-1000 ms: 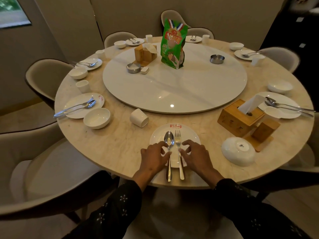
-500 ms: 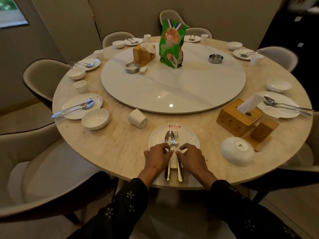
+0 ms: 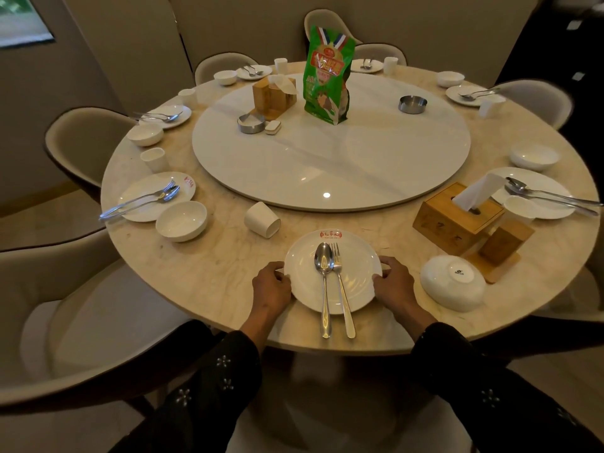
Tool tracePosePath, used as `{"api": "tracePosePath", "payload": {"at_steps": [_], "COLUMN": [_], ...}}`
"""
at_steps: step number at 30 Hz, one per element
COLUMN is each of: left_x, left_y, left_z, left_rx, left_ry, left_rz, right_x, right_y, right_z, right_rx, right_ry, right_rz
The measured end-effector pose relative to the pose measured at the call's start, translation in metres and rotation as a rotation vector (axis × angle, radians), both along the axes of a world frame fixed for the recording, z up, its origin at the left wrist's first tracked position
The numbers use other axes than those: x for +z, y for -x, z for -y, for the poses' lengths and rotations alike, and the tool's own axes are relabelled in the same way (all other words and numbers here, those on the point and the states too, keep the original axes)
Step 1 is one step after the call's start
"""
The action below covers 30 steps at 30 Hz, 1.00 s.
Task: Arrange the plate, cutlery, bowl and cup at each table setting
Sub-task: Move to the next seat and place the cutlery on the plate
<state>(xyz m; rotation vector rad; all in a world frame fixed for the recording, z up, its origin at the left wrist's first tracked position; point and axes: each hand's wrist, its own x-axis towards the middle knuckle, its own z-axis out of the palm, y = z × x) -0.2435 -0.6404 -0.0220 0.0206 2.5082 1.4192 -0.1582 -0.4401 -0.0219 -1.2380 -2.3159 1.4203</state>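
both hands (image 3: 330,287) grip the plate (image 3: 356,276) with spoon (image 3: 323,266) and fork (image 3: 338,273) aligned; the tipped cup (image 3: 262,220) beyond the left hand (image 3: 272,283) and seemingly upturned bowl (image 3: 452,283) just beside the right hand (image 3: 390,282) remain.

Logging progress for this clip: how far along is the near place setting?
Done: the spoon and fork lie side by side on the plate. In hand: the left hand and right hand grip the plate's opposite edges. Left: the bowl sits upside down to the right, and the cup lies tipped on its side.
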Motion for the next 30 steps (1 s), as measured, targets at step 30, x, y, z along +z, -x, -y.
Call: {"api": "tracePosePath", "payload": {"at_steps": [30], "left_x": [0.020], "left_y": [0.148], "left_z": [-0.005], "left_rx": [0.059], "left_ry": [-0.074], "left_rz": [0.003], "right_x": [-0.024], "right_y": [0.021], "right_z": [0.004], "right_rx": [-0.056], "right_ry": [-0.058], "right_rz": [0.145]}}
